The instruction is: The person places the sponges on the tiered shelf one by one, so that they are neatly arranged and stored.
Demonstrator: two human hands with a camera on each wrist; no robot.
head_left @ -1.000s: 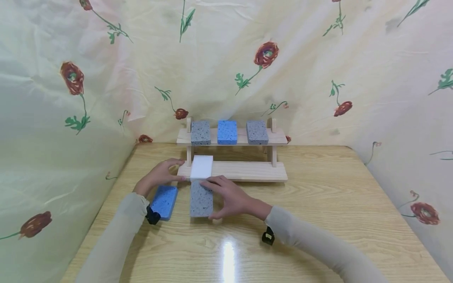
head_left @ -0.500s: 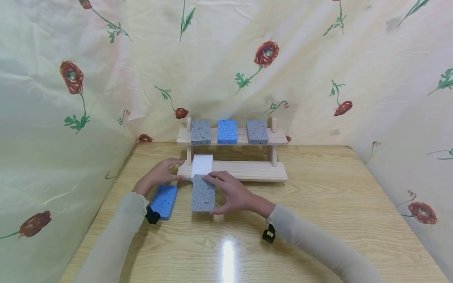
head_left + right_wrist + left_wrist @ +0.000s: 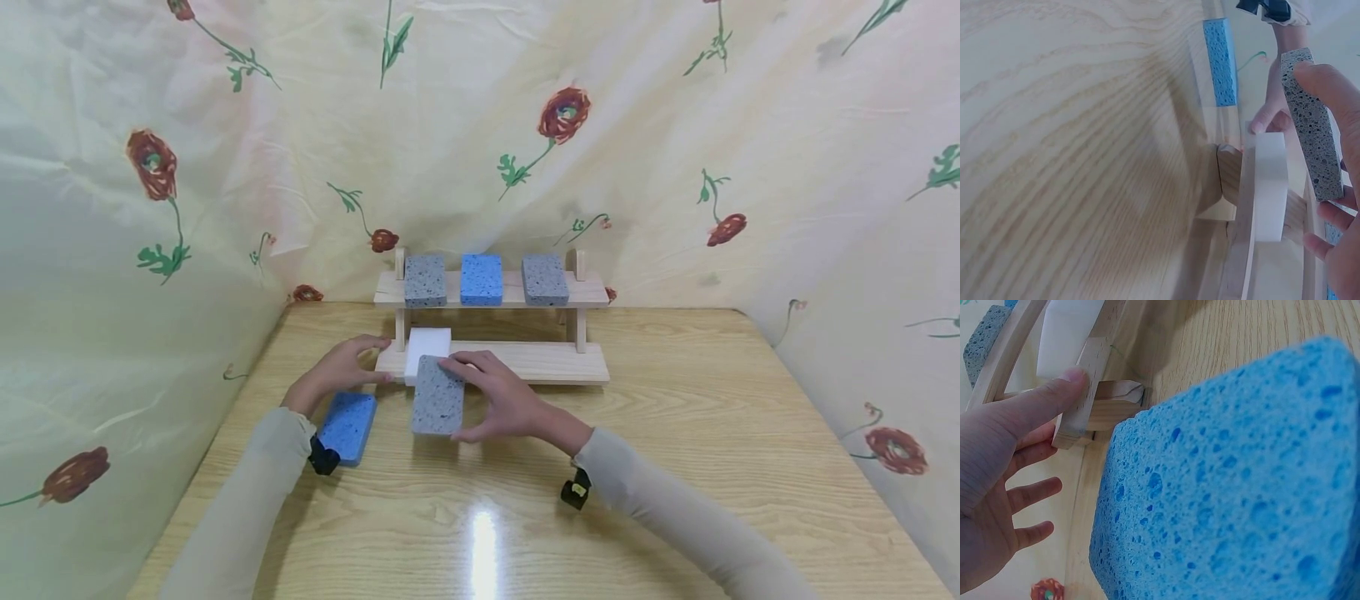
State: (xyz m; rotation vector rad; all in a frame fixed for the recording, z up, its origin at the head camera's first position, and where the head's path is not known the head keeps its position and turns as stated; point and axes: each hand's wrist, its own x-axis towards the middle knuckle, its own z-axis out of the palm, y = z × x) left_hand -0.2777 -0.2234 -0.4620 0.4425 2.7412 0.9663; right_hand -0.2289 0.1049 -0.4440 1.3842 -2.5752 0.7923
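My right hand [image 3: 510, 404] pinches a grey speckled sponge [image 3: 438, 396] between thumb and fingers, raised in front of the lower tier of a small two-tier wooden rack [image 3: 536, 362]. In the right wrist view that grey sponge [image 3: 1312, 125] appears edge-on, apart from the rack. A white sponge block [image 3: 429, 343] lies at the left of the lower tier, its front part hidden by the grey sponge in the head view. My left hand [image 3: 335, 368] grips the lower board's left end, its thumb [image 3: 1063, 390] on the board. Close by, a blue sponge [image 3: 348, 427] lies on the table.
On the upper tier lie a grey sponge [image 3: 425, 282], a blue sponge [image 3: 482, 281] and another grey sponge [image 3: 545, 281]. The rack stands near the rear of a wood-grain table [image 3: 675, 433]. Flowered cloth [image 3: 465, 150] hangs behind and at both sides.
The right hand has lifted the grey sponge and moved it forward and slightly right; it now overlaps the white block's front in view. The left hand has stayed on the rack.
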